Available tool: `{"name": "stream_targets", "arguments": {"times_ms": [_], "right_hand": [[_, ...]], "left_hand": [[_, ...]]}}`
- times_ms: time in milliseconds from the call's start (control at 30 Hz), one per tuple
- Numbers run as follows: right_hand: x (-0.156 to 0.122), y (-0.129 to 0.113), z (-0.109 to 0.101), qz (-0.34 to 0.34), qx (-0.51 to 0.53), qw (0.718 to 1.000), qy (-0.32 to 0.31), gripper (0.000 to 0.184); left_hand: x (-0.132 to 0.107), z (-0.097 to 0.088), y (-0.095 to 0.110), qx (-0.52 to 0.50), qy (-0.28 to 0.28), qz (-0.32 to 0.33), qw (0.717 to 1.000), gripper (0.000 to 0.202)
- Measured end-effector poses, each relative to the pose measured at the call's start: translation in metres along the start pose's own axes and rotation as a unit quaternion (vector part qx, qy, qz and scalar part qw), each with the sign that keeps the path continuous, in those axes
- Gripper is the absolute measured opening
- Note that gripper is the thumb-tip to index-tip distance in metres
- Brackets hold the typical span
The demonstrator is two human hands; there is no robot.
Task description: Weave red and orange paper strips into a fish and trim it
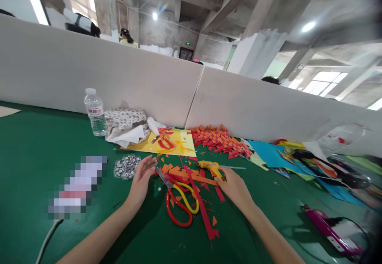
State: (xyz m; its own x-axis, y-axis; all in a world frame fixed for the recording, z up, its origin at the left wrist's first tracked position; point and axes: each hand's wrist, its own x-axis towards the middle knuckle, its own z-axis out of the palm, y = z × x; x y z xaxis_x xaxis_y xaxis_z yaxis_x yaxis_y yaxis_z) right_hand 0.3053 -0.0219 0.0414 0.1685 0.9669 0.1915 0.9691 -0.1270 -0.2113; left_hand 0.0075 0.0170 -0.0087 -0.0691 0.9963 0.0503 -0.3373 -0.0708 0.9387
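My right hand (234, 184) is closed at the handle of a yellow glue gun (209, 166); a clear glue stick (237, 167) sticks out of its back. Its thumb is by the end of an orange paper strip (191, 174). My left hand (143, 173) is held above the table with its fingers apart, and nothing shows in it. Close to its fingertips are the blades of large scissors (180, 215) with red and yellow handles. Under and beside the scissors lie red paper strips (201, 204) and small orange scraps. Left of my left hand is a round clear container of googly eyes (127, 166).
Behind are woven red-and-orange paper fish (219, 140) and yellow sheets (188, 144). A water bottle (95, 115) and a patterned cloth (127, 123) stand by the white partition (149, 77). Blue paper (265, 152) and a purple power strip (331, 232) are right; a cable (49, 236) runs left.
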Motion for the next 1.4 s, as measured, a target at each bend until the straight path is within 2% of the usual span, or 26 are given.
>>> {"name": "stream_targets", "arguments": {"times_ms": [100,167,300,533,700,833,933,1133,1300,1400], "right_hand": [[-0.004,0.018,0.008,0.007,-0.036,0.998,-0.045,0.04],[-0.002,0.02,0.012,0.002,-0.038,0.998,-0.043,0.039],[0.012,0.01,0.015,-0.01,-0.054,0.998,-0.019,0.035],[0.045,-0.008,0.002,-0.018,-0.079,0.997,-0.012,0.026],[0.031,0.0,0.007,0.009,-0.08,0.996,-0.033,0.024],[0.019,0.022,0.022,-0.01,-0.047,0.998,0.028,0.023],[0.029,0.038,0.031,-0.035,-0.033,0.995,0.092,0.025],[0.046,0.049,0.043,-0.041,-0.016,0.988,0.151,0.032],[0.048,0.05,0.042,-0.043,-0.017,0.987,0.151,0.031],[0.057,0.036,0.036,-0.038,-0.031,0.989,0.142,0.027]], "left_hand": [[-0.001,0.002,-0.005,0.002,-0.01,0.001,1.0,0.045],[-0.002,0.002,-0.007,0.004,-0.022,0.008,1.0,0.044],[-0.005,0.001,-0.006,0.029,-0.045,0.024,0.998,0.041],[-0.004,0.0,-0.003,0.078,-0.054,0.034,0.995,0.035],[-0.002,0.001,-0.002,0.08,-0.039,0.023,0.996,0.032],[-0.003,0.002,-0.001,0.08,-0.028,0.009,0.996,0.03],[-0.003,0.002,-0.003,0.085,-0.031,0.008,0.996,0.029],[-0.001,0.001,-0.004,0.082,-0.026,0.006,0.996,0.027],[-0.002,0.006,-0.002,0.078,-0.017,-0.003,0.997,0.027],[-0.002,0.007,-0.004,0.085,-0.023,-0.001,0.996,0.028]]}}
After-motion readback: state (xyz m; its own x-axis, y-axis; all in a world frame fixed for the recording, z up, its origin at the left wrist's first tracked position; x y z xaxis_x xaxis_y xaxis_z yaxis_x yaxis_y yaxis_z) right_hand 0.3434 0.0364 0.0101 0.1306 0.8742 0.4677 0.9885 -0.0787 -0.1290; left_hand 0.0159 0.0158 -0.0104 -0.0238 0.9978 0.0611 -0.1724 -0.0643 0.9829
